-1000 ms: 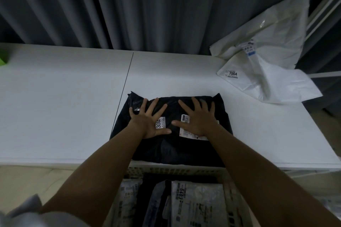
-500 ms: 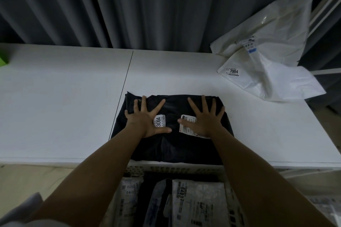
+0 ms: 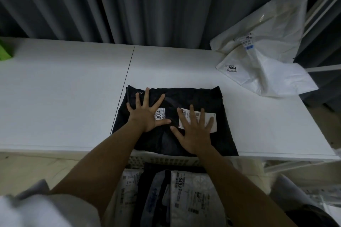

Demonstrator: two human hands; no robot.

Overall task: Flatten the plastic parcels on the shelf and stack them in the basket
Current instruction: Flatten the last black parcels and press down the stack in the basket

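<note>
Head view: nearest the camera, a white sleeve [image 3: 27,208] is seen at the lower left, and a white perforated basket [image 3: 162,161] is seen below the front edge of the shelf. Several plastic parcels are held in the basket, among them a grey parcel labelled 6403 [image 3: 191,197] and a white one [image 3: 127,188] to its left.

Beyond the basket rim, a black plastic parcel [image 3: 203,97] is laid flat on the white shelf [image 3: 64,101], its near edge overhanging the shelf front above the basket. The left hand [image 3: 147,114] is pressed palm-down on the parcel's left half, fingers straight and spread, nothing being gripped; its thumb is laid beside a small label reading 3004 [image 3: 160,114]. The right hand [image 3: 195,132] is pressed flat on the right half in the same way, fingers extended and spread over a white shipping label [image 3: 208,120], with nothing grasped.

Farther back at the right, two white plastic parcels are piled against the dark curtain [image 3: 147,5]: one labelled 7004 [image 3: 258,75] and a second [image 3: 267,24] leaned behind it. A green object [image 3: 5,51] is seen at the far left edge.
</note>
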